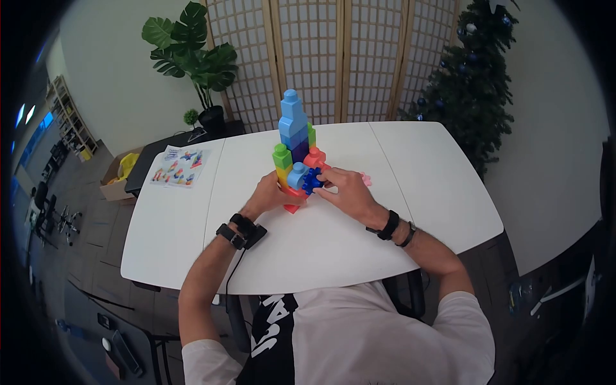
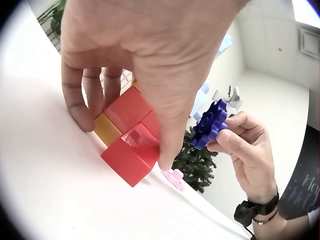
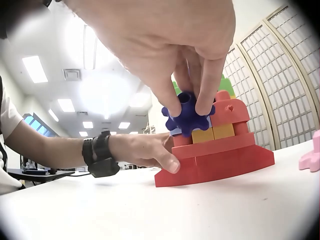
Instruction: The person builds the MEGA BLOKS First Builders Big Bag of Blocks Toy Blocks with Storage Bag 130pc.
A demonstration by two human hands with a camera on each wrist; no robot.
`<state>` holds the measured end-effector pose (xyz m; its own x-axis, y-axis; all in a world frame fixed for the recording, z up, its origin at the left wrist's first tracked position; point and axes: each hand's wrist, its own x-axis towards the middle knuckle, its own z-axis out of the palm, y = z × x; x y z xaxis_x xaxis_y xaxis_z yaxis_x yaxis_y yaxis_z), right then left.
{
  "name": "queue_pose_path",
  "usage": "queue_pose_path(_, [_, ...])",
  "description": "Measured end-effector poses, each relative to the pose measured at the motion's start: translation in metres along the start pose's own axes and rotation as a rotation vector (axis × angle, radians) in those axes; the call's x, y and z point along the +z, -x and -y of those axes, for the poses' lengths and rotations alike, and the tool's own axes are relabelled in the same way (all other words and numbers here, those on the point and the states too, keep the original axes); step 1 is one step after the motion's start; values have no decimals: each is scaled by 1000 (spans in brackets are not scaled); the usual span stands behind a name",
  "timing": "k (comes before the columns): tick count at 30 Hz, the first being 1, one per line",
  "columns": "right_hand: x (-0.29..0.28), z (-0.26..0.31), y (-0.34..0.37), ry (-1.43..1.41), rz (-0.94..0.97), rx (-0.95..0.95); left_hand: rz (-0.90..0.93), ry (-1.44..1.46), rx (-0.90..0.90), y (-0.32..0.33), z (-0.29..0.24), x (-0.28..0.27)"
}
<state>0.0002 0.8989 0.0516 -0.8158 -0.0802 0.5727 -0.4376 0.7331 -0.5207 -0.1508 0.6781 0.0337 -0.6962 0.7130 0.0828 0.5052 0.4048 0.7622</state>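
Observation:
A block build stands on the white table, with a red base (image 3: 215,165), yellow blocks (image 3: 223,131), a green block (image 1: 282,157) and a tall light blue tower (image 1: 292,115). My left hand (image 1: 273,196) grips the base from the left, its thumb on the red side in the left wrist view. The right hand (image 1: 350,191) pinches a dark blue gear (image 2: 210,124) between thumb and fingers. In the head view that gear is beside a light blue block (image 1: 298,175) at the front of the build. Whether gear and block touch, I cannot tell.
A pink gear piece (image 1: 366,179) lies right of the build, partly behind the right hand. A printed picture sheet (image 1: 179,168) is at the table's left. Behind the table (image 1: 443,192) stand a folding screen, a plant and a decorated tree.

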Motion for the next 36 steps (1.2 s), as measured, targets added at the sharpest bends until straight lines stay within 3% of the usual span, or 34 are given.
queue_pose_path(9, [10,-3,2,47,-51,-64,-8,47,49,3,0,2])
queue_pose_path(15, [13,-2,-4,199,-16,-239,-2,66,68,2,0,2])
queue_pose_path(21, [10,-2,-12,13,4,-31,43,24,48,-3,8,-2])
queue_pose_path(23, [-8,-8,-22,167,183,234,65,-5,59,-10,20,-2])
queue_pose_path(25, [-28,-19,-18,152,132,248,74,-40,92,-16,27,-3])
queue_pose_path(27, [-39,-52,-8,461,38,15,80,-44,68,-17,25,-7])
queue_pose_path(28, [-45,-71,-2,462,40,16,94,-51,42,-16,24,-8])
queue_pose_path(30, [-53,-98,5,428,356,74,102,-22,43,-16,25,-9])
queue_pose_path(34, [-59,-88,2,404,389,160,83,11,34,-14,23,-10])
queue_pose_path(36, [-57,-54,-7,240,201,213,88,6,17,-13,18,-11])
